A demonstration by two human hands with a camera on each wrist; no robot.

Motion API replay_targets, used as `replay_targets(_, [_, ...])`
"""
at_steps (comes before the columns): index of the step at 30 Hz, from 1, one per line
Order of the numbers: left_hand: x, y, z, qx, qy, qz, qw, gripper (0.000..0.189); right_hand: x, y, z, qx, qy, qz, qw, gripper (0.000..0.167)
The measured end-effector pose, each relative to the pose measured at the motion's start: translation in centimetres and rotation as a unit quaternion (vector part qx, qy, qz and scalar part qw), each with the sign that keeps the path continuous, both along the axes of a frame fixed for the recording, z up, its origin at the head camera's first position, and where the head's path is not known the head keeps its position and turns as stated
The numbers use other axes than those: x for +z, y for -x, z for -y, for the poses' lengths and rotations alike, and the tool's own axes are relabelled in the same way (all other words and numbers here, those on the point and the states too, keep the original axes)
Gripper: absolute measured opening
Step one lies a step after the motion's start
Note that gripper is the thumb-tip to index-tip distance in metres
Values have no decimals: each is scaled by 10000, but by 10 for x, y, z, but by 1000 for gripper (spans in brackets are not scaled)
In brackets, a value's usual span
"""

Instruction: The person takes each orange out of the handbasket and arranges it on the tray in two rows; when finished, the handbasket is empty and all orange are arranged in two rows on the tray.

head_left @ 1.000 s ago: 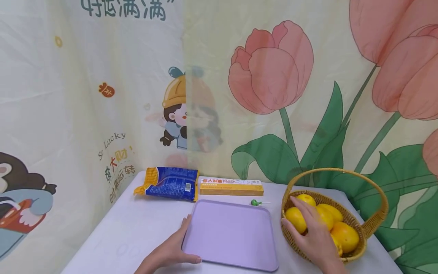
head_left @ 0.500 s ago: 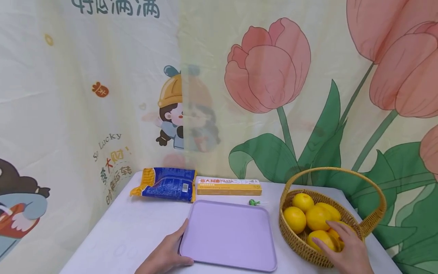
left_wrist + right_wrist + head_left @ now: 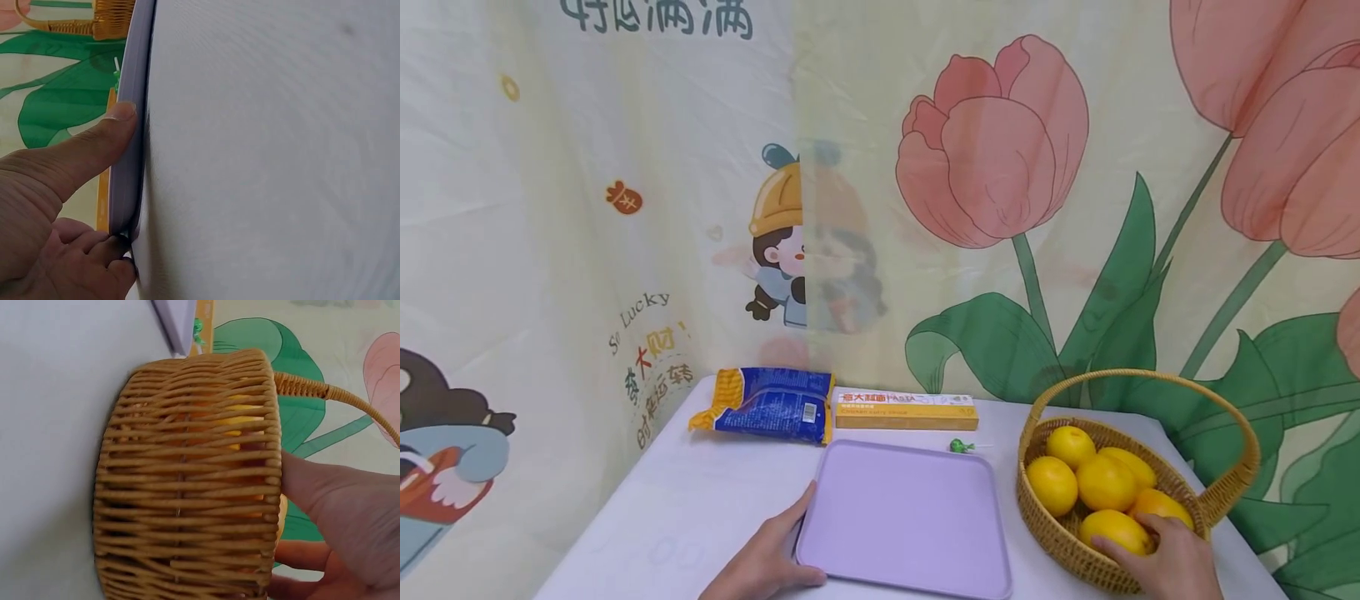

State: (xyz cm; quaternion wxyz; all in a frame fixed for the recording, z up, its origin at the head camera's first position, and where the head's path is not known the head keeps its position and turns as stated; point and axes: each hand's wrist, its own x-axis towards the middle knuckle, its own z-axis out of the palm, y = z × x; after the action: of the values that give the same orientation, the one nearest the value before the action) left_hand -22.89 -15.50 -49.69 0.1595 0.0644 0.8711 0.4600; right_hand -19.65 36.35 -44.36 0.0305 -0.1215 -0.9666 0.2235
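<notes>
A pale purple tray lies flat on the white table. My left hand holds its near left corner, thumb along the near edge and fingers at the left side; in the left wrist view the thumb presses the tray's edge. At the right, a wicker basket with a tall handle carries several yellow and orange fruits. My right hand reaches over its near rim and grips an oval yellow fruit, thumb on its near side. In the right wrist view the basket wall hides the fingertips.
Behind the tray lie a blue and yellow packet and a long pasta box. A small green-headed stick rests near the tray's far edge. A printed curtain hangs behind the table; the basket handle arches above the fruits.
My right hand has moved from the basket's left fruits toward its near right side and lowered onto the oval yellow fruit. The left hand stays at the tray's corner.
</notes>
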Motion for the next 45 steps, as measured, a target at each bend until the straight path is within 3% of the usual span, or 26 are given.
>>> replay_targets(7, [-2,0,-5,90,230,111,9996,124,2,-1,-1,-205,356,71,9991,109])
replay_targets(14, [-1,0,-5,88,225,112,9996,124,12,6,-8,158,605,82,9980,93])
replay_targets(21, [-1,0,3,33,191,-139,9997,126,25,21,-10,654,145,156,9976,87])
replay_targets(28, [-1,-1,6,147,183,18,9997,126,31,29,-6,824,107,264,9962,89])
replay_targets(32, [0,-1,5,161,236,-14,9996,125,35,31,-6,781,-9,0,9969,80])
replay_targets(37, [2,-1,4,117,295,-135,9994,124,45,41,-13,703,-25,-313,9970,82])
replay_targets(45, [2,2,2,116,320,-155,9993,125,61,70,-28,1168,278,426,9918,89])
